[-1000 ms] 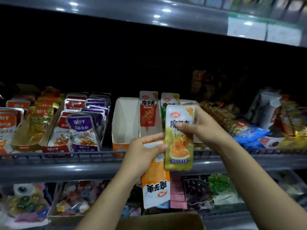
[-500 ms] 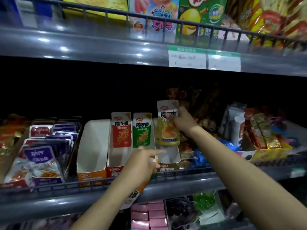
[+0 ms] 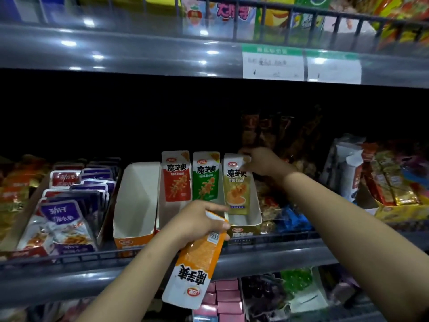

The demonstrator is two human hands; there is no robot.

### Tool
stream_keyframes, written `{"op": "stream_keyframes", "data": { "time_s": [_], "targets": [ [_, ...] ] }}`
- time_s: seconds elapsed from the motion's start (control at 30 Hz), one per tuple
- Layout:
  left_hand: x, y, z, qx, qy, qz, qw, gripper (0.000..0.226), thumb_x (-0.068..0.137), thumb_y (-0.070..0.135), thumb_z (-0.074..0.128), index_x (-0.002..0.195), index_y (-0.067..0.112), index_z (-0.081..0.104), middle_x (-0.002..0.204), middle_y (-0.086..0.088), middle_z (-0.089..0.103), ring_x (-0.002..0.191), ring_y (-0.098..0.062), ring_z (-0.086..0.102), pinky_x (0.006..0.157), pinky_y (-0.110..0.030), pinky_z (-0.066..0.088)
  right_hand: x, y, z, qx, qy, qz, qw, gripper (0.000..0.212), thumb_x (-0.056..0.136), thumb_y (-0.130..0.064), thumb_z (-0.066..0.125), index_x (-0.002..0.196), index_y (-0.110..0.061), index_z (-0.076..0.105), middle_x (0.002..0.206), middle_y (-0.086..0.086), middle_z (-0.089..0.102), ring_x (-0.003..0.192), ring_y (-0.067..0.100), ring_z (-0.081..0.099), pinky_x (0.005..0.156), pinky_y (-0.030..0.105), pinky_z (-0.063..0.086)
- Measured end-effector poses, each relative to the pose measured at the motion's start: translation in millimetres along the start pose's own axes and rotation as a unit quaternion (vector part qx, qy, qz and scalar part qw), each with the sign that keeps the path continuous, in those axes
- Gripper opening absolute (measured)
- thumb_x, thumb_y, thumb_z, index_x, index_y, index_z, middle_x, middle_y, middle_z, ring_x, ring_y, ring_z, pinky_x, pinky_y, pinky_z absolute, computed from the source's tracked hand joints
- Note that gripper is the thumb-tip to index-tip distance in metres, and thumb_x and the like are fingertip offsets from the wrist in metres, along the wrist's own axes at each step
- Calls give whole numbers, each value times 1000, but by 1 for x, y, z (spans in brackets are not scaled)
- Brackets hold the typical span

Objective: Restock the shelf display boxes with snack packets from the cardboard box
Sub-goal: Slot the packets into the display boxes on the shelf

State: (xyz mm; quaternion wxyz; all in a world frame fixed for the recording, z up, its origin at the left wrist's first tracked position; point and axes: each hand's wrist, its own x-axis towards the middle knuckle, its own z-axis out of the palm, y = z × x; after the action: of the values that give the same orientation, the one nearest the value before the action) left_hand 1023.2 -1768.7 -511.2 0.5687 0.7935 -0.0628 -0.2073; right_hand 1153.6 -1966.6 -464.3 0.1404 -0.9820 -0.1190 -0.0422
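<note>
- Nearest to us, our left hand [image 3: 197, 223] holds an orange packet [image 3: 197, 263] upside down before the shelf rail [image 3: 267, 254]; its fingers are closed around the top of it.
- Behind the rail stand the display boxes: an empty orange box [image 3: 134, 205], then a red packet [image 3: 176, 176] and a green packet [image 3: 205, 176], both upright.
- Farther right, our right hand [image 3: 264, 162] pinches the top corner of a yellow packet [image 3: 236, 184], which stands upright inside the yellow box [image 3: 246, 225].
- The cardboard box we cannot see.
</note>
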Motion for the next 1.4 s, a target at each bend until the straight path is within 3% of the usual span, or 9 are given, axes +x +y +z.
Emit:
{"op": "stream_keyframes", "data": {
  "time_s": [0.17,0.43,0.57,0.73,0.87,0.97,1.13,1.23,1.4],
  "targets": [
    [1,-3,-4,-70,-16,-5,997,42,81,1,70,119,19,64,109,-11,69,84,-25,73,72,-32,60,11,-1,13,-40,79,5,996,35,95,-22,51,129,-11,53,115,17,63,105,32,58,83,34,46],
    [4,-5,-4,-113,-5,-9,993,33,81,1,69,112,14,67,100,-16,72,85,-27,73,69,-33,60,4,1,20,33,147,8,989,43,88,-27,64,129,-13,58,112,17,64,103,32,60,84,39,51],
    [-5,-3,-1,-182,42,4,982,24,84,3,67,107,6,66,86,-15,74,75,-23,74,60,-29,59,-21,-15,9,36,192,-27,980,29,91,-22,60,114,-7,67,97,10,71,89,24,64,73,29,49],
    [-22,1,-12,-364,135,24,921,16,88,10,63,103,7,61,80,-10,75,68,-17,73,61,-30,57,-76,-54,2,287,7,-69,955,19,91,-25,61,102,-13,71,87,-13,66,80,1,63,77,24,54],
    [-35,1,-25,-445,168,48,878,8,90,17,59,95,11,61,83,-8,74,71,-19,70,71,-36,56,-110,-73,13,333,-224,-106,910,40,91,-43,51,103,-10,69,97,7,72,85,15,66,76,23,53],
    [-48,0,-33,-483,216,80,845,8,93,22,56,93,14,60,85,-7,66,76,-20,63,75,-38,51,-121,-85,25,335,-229,-91,909,43,87,-50,54,90,-9,69,95,8,73,85,22,70,80,36,56],
    [-73,-11,-49,-428,277,46,859,34,85,45,60,105,18,64,104,-8,68,98,-24,62,92,-45,48,-125,-100,25,392,-207,-2,897,27,92,-36,57,86,-13,69,92,8,70,62,9,62,46,18,49],
    [-91,-17,-59,-381,263,-15,886,48,81,53,61,111,16,64,109,-10,66,107,-26,59,94,-44,49,-120,-112,23,474,-162,46,865,32,79,-38,68,98,-13,69,111,1,60,87,22,69,69,32,60],
    [-112,-18,-72,-465,183,2,866,58,83,45,59,126,7,53,119,-20,55,115,-32,53,84,-40,53,-119,-132,16,378,-78,-17,922,47,65,-59,63,86,-19,75,98,4,73,93,26,69,96,47,50]
  ]
}}
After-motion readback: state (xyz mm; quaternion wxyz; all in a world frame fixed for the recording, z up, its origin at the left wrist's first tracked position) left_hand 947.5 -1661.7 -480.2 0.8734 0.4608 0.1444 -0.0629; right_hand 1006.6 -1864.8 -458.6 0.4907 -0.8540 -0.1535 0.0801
